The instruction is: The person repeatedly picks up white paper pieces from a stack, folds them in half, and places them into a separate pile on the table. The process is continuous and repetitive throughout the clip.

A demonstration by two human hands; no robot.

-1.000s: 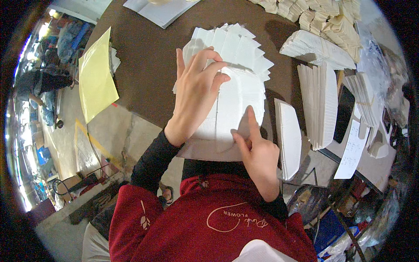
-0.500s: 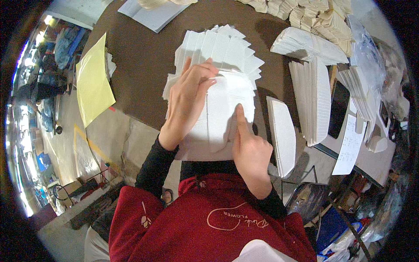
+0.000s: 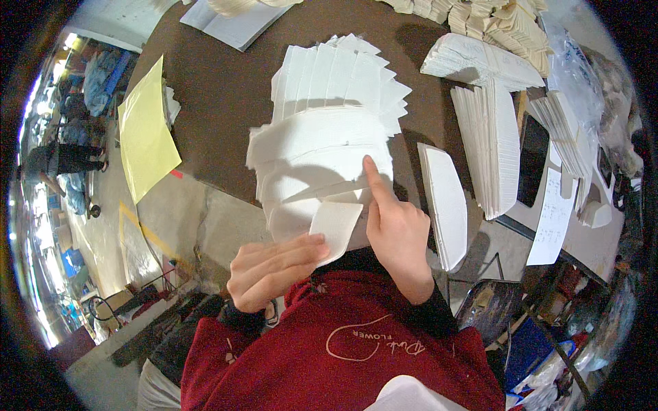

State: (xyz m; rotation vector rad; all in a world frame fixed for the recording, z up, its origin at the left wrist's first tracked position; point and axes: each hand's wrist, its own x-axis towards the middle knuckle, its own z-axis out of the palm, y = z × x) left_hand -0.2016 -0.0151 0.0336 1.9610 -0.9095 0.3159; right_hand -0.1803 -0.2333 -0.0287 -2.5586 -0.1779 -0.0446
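My left hand (image 3: 277, 270) is closed on a white piece (image 3: 337, 229) with a slanted edge, pinching its near corner at the front edge of the table. Fanned out ahead of it lie overlapping thin white pieces (image 3: 343, 75), which look like cloth or soft sheet. Several more (image 3: 322, 137) are spread across the nearer part of this pile. My right hand (image 3: 397, 229) points its index finger onto the right side of the pile, its other fingers curled under and nothing visibly gripped. The undersides of both hands are hidden.
A brown table (image 3: 212, 103) carries the pile. To the right stand white stacks (image 3: 486, 151) and a smaller white bundle (image 3: 444, 205). Cream bundles (image 3: 493, 27) fill the far right. A yellow sheet (image 3: 147, 130) overhangs the left edge. Another person (image 3: 65, 157) is in the left background.
My left hand has come back toward me from the middle of the pile, now with a white piece in it. The right index finger stays on the pile's right side.
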